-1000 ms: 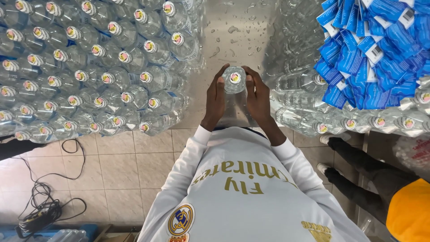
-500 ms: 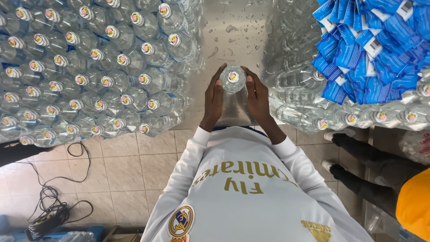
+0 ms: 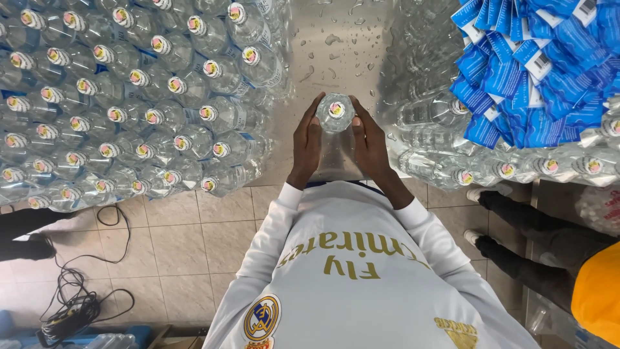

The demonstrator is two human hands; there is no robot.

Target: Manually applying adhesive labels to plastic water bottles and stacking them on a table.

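Both my hands are on one clear plastic bottle [image 3: 336,129], upright over the wet steel table [image 3: 336,39]. My left hand [image 3: 305,150] wraps its left side, my right hand [image 3: 373,150] its right, fingers curled around the body below a round white cap printed in pink and yellow. Left of my left hand, shrink-wrapped packs of bottles [image 3: 129,103] lie stacked, their matching caps facing me in rows. Up and right of my right hand, a heap of blue rectangular labels [image 3: 536,64] sits on more wrapped bottles [image 3: 445,139].
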